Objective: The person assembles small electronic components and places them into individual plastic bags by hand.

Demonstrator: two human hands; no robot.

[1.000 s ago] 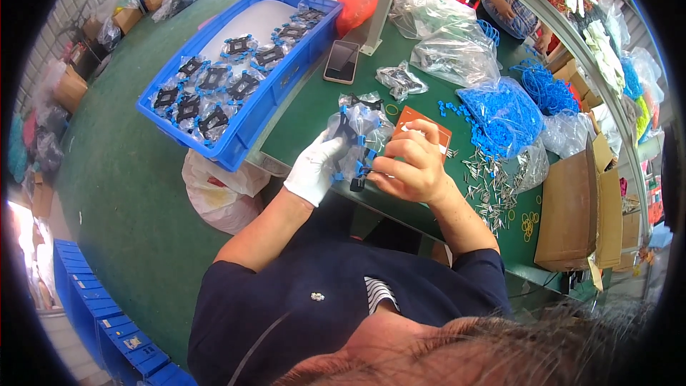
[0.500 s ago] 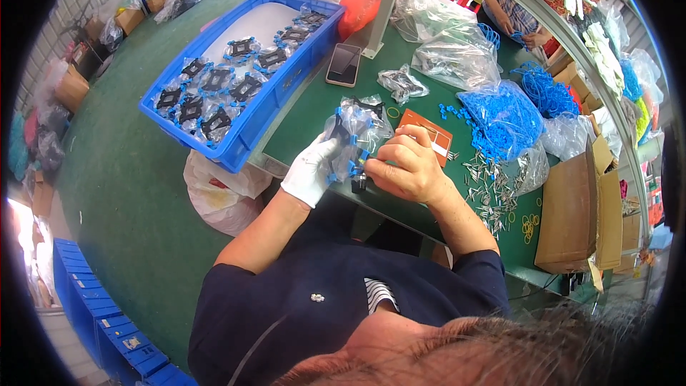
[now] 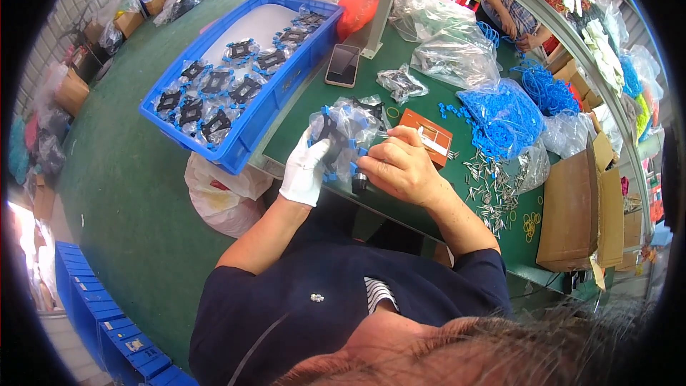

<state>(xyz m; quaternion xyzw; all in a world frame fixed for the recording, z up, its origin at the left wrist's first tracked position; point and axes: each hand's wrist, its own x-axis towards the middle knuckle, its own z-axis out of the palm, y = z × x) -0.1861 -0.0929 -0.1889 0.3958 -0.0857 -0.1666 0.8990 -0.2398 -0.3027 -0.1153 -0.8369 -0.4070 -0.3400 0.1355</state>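
In my white-gloved left hand (image 3: 304, 170) I grip a black bracket (image 3: 330, 136) with blue corner pieces, partly wrapped in clear plastic, above the table's near edge. My bare right hand (image 3: 402, 168) is closed in a pinch at the bracket's right side, thumb and fingertips against a blue corner piece (image 3: 360, 151). Whether anything small sits between those fingertips is hidden. Just behind the bracket lies another black part in clear plastic (image 3: 373, 106). An orange-brown card or box (image 3: 421, 134) rests beyond my right fingers.
A blue crate (image 3: 246, 129) of similar wrapped brackets stands left of a phone (image 3: 343, 66). To the right are a bag of blue pieces (image 3: 504, 118), scattered metal pins (image 3: 491, 189), rubber bands (image 3: 529, 227) and a cardboard box (image 3: 568, 207). A metal post (image 3: 386, 11) rises behind; a co-worker's hands (image 3: 525, 39) handle blue cord.
The bracket has turned slightly and shifted left with my left hand. My right hand has moved a little left, still pinching at its edge.
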